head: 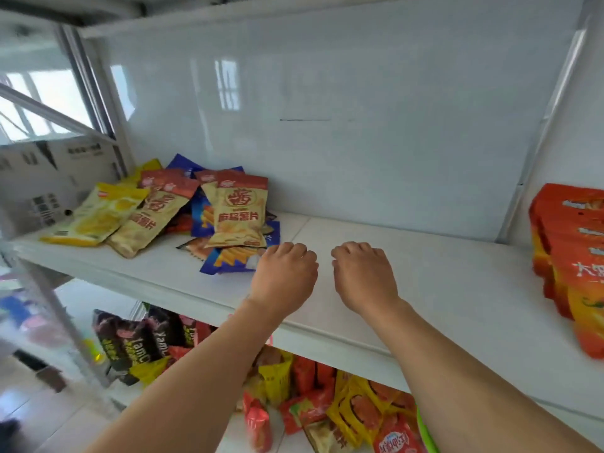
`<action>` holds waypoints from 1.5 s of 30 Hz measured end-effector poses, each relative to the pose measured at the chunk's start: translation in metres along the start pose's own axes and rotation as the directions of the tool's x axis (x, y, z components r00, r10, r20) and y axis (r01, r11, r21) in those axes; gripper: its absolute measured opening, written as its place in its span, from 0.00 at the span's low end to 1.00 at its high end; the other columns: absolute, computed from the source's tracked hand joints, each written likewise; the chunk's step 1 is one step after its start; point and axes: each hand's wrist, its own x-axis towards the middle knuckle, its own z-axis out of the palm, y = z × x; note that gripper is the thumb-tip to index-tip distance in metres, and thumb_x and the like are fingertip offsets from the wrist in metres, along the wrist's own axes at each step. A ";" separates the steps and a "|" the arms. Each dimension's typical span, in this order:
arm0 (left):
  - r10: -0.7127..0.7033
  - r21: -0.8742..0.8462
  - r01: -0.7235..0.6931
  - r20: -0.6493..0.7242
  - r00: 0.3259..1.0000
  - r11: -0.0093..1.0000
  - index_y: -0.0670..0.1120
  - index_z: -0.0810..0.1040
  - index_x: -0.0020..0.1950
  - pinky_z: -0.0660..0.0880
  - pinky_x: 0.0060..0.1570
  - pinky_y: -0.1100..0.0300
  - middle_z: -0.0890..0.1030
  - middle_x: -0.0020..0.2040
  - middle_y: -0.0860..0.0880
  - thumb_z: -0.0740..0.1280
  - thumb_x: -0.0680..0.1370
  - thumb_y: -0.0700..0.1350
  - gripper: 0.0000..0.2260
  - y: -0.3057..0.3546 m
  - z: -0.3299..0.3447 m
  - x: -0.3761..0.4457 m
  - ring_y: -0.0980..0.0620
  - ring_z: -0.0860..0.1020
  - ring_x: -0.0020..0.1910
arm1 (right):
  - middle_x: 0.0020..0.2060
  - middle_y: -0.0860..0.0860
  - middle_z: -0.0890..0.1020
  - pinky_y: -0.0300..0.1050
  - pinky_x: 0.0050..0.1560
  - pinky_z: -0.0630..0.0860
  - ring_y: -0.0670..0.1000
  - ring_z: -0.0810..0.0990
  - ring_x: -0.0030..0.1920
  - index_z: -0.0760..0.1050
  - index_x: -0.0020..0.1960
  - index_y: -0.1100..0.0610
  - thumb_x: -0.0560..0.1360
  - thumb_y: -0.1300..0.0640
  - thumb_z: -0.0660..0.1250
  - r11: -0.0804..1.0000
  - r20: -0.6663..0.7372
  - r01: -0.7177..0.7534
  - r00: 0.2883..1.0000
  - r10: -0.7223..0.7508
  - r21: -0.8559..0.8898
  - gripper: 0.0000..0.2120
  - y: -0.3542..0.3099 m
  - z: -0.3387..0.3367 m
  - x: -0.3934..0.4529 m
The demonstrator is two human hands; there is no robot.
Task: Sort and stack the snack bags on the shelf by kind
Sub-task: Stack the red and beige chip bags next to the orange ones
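A loose heap of snack bags lies at the left of the white shelf (441,282): a beige-and-red chip bag (238,214) on top, a yellow bag (98,214) at the far left, and a blue bag (228,261) at the front. A neat stack of orange-red bags (575,253) stands at the right end. My left hand (284,273) hovers just right of the blue bag, fingers curled down, holding nothing. A short gap to its right, my right hand (362,273) is over bare shelf in the same curled pose, with nothing in it.
The white back panel (359,125) closes the shelf behind. On the lower shelf lie mixed bags: dark ones (137,344) at the left, red and yellow ones (327,397) in the middle. A cardboard box (58,178) stands beyond the left upright.
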 end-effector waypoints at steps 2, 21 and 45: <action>-0.036 0.004 0.036 0.002 0.999 0.999 0.46 0.80 0.37 0.76 0.36 0.53 0.81 0.35 0.47 0.71 0.72 0.43 0.04 -0.044 0.001 -0.010 0.45 0.80 0.36 | 0.62 0.51 0.78 0.50 0.60 0.69 0.56 0.75 0.62 0.75 0.65 0.53 0.82 0.57 0.57 1.000 0.002 0.000 1.000 0.000 0.025 0.14 -0.041 0.007 0.024; -0.476 -0.488 0.641 0.430 0.767 0.592 0.47 0.67 0.75 0.71 0.50 0.57 0.74 0.69 0.46 0.59 0.83 0.53 0.21 -0.279 0.060 0.016 0.47 0.76 0.60 | 0.68 0.60 0.73 0.60 0.65 0.71 0.63 0.72 0.67 0.60 0.75 0.58 0.73 0.30 0.60 0.712 0.241 -0.623 0.782 0.574 0.326 0.42 -0.188 0.086 0.213; -0.478 -0.757 0.569 0.648 0.594 -0.320 0.52 0.77 0.52 0.80 0.54 0.40 0.84 0.48 0.47 0.60 0.82 0.53 0.08 -0.260 0.131 0.130 0.44 0.83 0.49 | 0.48 0.53 0.87 0.56 0.51 0.83 0.55 0.87 0.46 0.79 0.56 0.56 0.71 0.58 0.77 0.007 0.391 -0.529 0.637 0.664 0.849 0.15 -0.113 0.081 0.211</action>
